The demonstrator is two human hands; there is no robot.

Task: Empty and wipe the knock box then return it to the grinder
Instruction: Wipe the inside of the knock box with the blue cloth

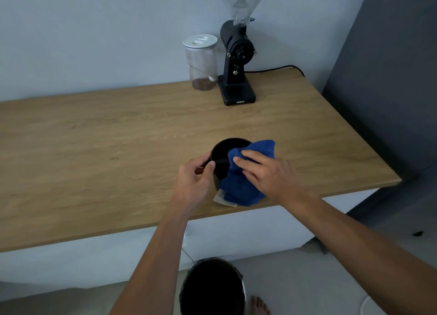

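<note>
A person stands at a wooden counter point(118, 130), both bare forearms reaching in from below, working on a black knock box point(225, 150) that sits upright near the counter's front edge, toward its right end. The left hand point(192, 180) curls around the box's left wall, thumb hooked over the rim and fingers closed against the outside, holding it in place. The right hand point(264, 172) lies nearly flat, fingers extended and only loosely bent, pressing a blue cloth point(243, 187) down over the right side of the box's rim; the fingertips rest on the fabric where it dips into the dark interior. The cloth spills over the box's front-right wall and bunches on the counter just short of the front edge, with a pale tag or lighter corner point(223, 198) showing beneath its lower left fold. The inside of the box is too dark to tell whether anything lies in it. At the back edge of the counter, well apart from the box, stands a black coffee grinder point(237, 61) with a clear hopper on top, its base plate bare, and a black power cord point(279, 68) trailing off toward the right rear corner. Just beside the grinder, to its left, is a clear canister point(201, 64) with a white lid and a shallow layer of brown contents at the bottom. On the floor below the counter's front edge sits a round black bin point(212, 288), open at the top, with a bare foot point(259, 305) beside it.
</note>
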